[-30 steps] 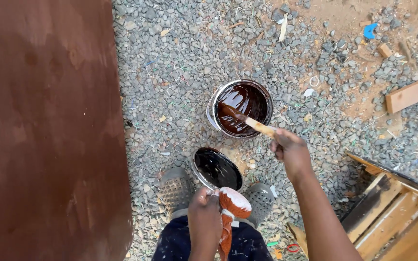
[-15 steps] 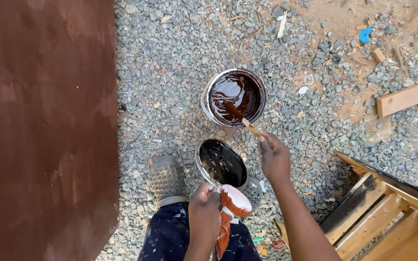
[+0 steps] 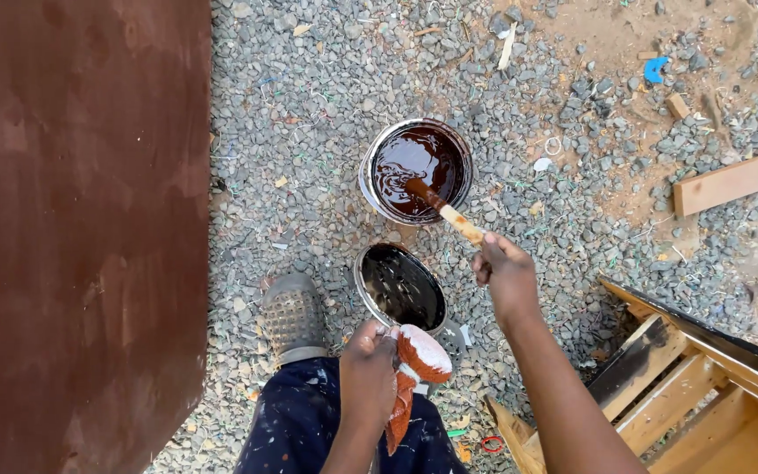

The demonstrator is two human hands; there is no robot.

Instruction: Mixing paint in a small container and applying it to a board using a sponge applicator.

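Seen from above on grey gravel: nearest, the left hand is closed around a stained rag. Just beyond lies a round lid. To the right, the right hand grips a wooden stick, its tip sunk in a can of dark brown stain farther off. A brown-stained board fills the left.

Right hand holds stick in paint can (dark brown stain); left hand clutches stained rag.
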